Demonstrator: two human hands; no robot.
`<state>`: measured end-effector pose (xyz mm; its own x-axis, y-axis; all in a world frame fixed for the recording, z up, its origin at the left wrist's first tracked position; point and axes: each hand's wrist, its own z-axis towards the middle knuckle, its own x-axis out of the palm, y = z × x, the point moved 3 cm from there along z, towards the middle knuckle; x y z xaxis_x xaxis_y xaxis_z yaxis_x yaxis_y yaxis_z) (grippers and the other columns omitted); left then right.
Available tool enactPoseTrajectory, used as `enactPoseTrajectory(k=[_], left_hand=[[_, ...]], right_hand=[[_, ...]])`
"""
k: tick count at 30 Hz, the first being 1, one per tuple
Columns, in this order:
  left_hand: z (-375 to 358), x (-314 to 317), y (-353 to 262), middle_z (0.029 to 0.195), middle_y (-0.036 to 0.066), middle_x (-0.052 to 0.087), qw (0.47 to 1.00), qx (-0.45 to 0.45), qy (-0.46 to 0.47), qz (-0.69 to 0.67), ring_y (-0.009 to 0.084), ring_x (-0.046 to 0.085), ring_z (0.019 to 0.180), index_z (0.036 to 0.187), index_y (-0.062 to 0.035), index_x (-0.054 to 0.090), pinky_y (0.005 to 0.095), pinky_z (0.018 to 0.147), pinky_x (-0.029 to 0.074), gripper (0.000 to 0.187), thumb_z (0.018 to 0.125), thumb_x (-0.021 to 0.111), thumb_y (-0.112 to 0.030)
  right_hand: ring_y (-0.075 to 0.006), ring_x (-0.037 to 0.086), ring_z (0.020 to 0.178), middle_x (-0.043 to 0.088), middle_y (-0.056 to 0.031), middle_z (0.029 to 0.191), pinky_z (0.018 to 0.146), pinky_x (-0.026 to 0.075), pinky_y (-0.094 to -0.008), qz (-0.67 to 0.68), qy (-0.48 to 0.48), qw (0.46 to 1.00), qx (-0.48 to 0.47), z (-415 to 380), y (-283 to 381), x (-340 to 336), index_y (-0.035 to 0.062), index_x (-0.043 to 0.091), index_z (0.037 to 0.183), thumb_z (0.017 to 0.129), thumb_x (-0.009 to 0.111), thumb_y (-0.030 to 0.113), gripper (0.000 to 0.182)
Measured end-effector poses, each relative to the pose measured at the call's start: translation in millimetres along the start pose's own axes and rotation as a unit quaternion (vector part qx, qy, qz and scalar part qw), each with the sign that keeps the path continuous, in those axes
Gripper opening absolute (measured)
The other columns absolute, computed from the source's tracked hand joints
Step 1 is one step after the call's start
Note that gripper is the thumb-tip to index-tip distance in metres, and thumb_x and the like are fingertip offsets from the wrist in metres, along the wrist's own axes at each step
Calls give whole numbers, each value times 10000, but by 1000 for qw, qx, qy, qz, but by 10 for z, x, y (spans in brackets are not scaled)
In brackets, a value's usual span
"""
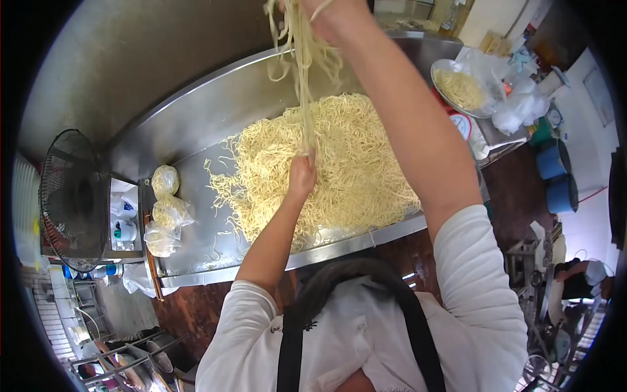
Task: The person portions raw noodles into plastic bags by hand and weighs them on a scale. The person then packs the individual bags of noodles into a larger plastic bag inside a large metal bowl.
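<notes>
A wide heap of pale yellow noodles covers much of a metal work surface in front of me. My right hand is raised high at the top edge of the view, closed on a bunch of noodles that hangs down in long strands. Part of that hand is cut off by the frame. Lower down, over the middle of the heap, my left hand is closed around the lower end of the same stretched strands. Its fingertips are partly hidden by the noodles.
Several plastic bags of noodles sit on the left of the metal surface. A black fan stands beyond them. At the right, a bowl of noodles rests above a red scale, beside plastic bags and blue buckets.
</notes>
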<state>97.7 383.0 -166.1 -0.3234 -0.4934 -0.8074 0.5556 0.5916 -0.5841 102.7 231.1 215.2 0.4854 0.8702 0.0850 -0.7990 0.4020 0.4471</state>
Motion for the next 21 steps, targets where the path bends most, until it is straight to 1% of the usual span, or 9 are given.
enactPoseTrajectory(k=[3,7,9,11,13,16,17,20,21], left_hand=[[-115,873,1094,1024,194,662,951,11,163,263,337,645,885,1124,-9,632,439,804,516,298,874,536,-140],[33,240,753,1286,221,583,917,-109,290,253,384,546,1204,1301,-3,543,457,1019,447,479,855,611,-162],[179,-415,290,1397,230,501,968,-141,200,50,383,408,1356,1475,-35,348,457,1118,357,771,816,719,-185],[323,-1068,-354,1458,234,436,982,-26,23,-187,348,330,1416,1542,-77,183,439,1163,296,984,779,791,-201],[392,-1345,-1094,1378,196,523,923,140,-157,-323,290,472,1315,1469,-21,342,389,1101,366,780,812,745,-137],[688,-1006,-1426,1137,128,641,914,50,132,-382,222,595,1070,1356,-17,460,351,935,453,599,839,731,-152],[835,-801,-1294,918,70,629,915,23,166,-368,157,577,851,1184,-4,527,319,769,462,390,859,695,-138],[942,-573,-1495,889,79,614,962,-11,168,-217,172,581,822,1106,-6,546,335,716,478,288,858,651,-110],[918,-440,-1715,843,76,601,974,86,122,-171,181,581,796,1032,-29,553,344,686,484,212,844,628,-92]], right_hand=[[-172,615,688,622,-65,826,556,516,-337,500,101,843,174,605,-403,-62,40,605,1016,950,561,116,110],[-171,603,652,609,-70,805,522,506,-318,149,52,974,160,542,266,-144,44,619,970,969,568,166,132],[-171,606,648,614,-73,805,513,505,-311,153,43,961,228,413,162,-180,45,618,985,964,585,177,138],[-189,625,714,623,-90,873,569,528,-334,168,29,947,273,222,35,-262,40,598,1049,951,609,197,185],[-226,659,849,636,-120,1009,691,574,-386,193,17,934,299,-130,-156,-385,30,557,1161,930,640,225,314],[-251,675,948,644,-124,1116,817,578,-422,284,-53,927,239,-978,-657,-972,21,561,1208,909,677,298,424],[-253,666,980,638,-119,1135,859,559,-422,240,-64,931,268,-1283,-696,-1274,24,553,1233,906,680,314,455],[-198,610,1097,601,-97,1215,919,523,-356,200,-149,872,420,-2283,-500,-1866,59,452,1374,933,626,152,483],[-190,607,1093,587,-85,1241,923,516,-352,54,-38,895,441,-2636,-474,-2009,72,424,1399,924,644,167,532]])
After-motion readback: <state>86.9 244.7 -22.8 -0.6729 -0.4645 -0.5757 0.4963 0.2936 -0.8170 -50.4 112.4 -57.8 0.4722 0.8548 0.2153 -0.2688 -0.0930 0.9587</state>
